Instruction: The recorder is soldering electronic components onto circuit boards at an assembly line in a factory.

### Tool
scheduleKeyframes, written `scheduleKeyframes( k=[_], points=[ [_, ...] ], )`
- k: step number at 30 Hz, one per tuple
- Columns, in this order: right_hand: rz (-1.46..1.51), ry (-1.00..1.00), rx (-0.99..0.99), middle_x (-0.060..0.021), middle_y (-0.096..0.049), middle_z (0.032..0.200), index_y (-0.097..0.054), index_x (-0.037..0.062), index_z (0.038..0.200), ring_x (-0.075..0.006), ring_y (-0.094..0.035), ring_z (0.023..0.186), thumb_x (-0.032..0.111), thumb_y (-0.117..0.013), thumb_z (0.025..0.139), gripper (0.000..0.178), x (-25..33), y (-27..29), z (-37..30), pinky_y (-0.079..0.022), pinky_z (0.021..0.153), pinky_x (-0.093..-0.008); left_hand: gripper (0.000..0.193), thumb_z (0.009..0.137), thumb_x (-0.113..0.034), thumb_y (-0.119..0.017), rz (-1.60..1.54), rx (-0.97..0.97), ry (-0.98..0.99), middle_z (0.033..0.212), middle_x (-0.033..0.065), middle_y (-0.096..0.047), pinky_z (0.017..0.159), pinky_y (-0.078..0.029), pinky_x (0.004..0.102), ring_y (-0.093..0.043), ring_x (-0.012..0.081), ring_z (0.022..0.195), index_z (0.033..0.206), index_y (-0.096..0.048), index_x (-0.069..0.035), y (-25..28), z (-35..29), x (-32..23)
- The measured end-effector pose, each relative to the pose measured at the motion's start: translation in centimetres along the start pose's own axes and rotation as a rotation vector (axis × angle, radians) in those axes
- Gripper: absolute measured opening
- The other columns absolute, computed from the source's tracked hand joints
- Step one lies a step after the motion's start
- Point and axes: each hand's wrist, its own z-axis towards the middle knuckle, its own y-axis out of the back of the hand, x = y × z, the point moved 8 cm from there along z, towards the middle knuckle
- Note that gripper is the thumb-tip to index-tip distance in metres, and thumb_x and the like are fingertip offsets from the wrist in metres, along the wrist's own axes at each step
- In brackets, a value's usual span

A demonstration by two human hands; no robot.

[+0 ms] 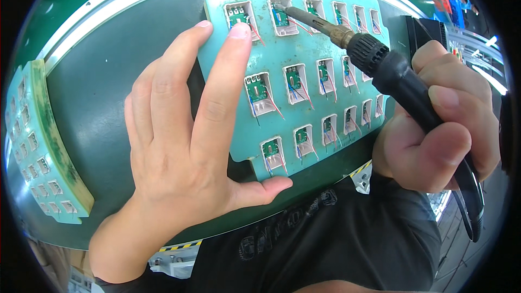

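Observation:
My right hand (pixel 442 114) is wrapped around the black handle of a soldering iron (pixel 374 57), whose tip reaches into a white housing (pixel 283 17) in the top row of a teal tray (pixel 271 54). Inside that housing sits a small green circuit board with thin wires. My left hand (pixel 184 119) lies spread over the tray's left edge. Its index fingertip rests at the top-left housing (pixel 239 15), partly covering the board there, and its thumb is by the tray's bottom edge. Several more housings with boards and red and blue wires fill the tray's rows.
A second teal tray (pixel 59 152) with similar housings stands at the far left of the dark green table (pixel 103 76). A white strip (pixel 108 27) runs along the table's back. A black box-like object (pixel 426 32) is beyond my right hand.

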Motion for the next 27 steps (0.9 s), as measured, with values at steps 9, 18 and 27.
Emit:
scheduleKeyframes(
  k=[9, 18, 27],
  points=[
    [0.023, -0.013, -0.02, -0.0147, -0.051, 0.072, -0.052, 0.0001, 0.101, -0.0138, -0.039, 0.048, 0.028, -0.04, 0.096, 0.031, -0.1, 0.4, -0.2, -0.034, 0.049, -0.0301, 0.119, 0.051, -0.068, -0.075, -0.001, -0.005, 0.005, 0.131, 0.0233, -0.041, 0.097, -0.033, 0.0451, -0.044, 0.0369, 0.116, 0.138, -0.035, 0.003, -0.1, 0.0, 0.0],
    [0.052, -0.023, -0.038, -0.0145, -0.051, 0.072, -0.053, 0.0004, 0.101, -0.0138, -0.039, 0.048, 0.028, -0.039, 0.095, 0.031, -0.3, 0.8, -0.4, -0.034, 0.05, -0.0303, 0.119, 0.051, -0.069, -0.074, 0.001, -0.01, -0.004, 0.131, 0.0238, -0.041, 0.096, -0.034, 0.0449, -0.044, 0.0369, 0.116, 0.137, -0.035, 0.003, -0.3, 0.1, -0.4],
    [0.071, -0.033, -0.057, -0.0143, -0.051, 0.072, -0.053, 0.0006, 0.102, -0.0139, -0.039, 0.048, 0.028, -0.038, 0.095, 0.032, -1.0, 1.6, -0.7, -0.034, 0.051, -0.0305, 0.119, 0.051, -0.07, -0.074, -0.005, -0.027, 0.004, 0.131, 0.0229, -0.041, 0.097, -0.034, 0.0452, -0.044, 0.0365, 0.116, 0.138, -0.035, 0.002, -0.4, 0.2, -0.6]
  ],
)
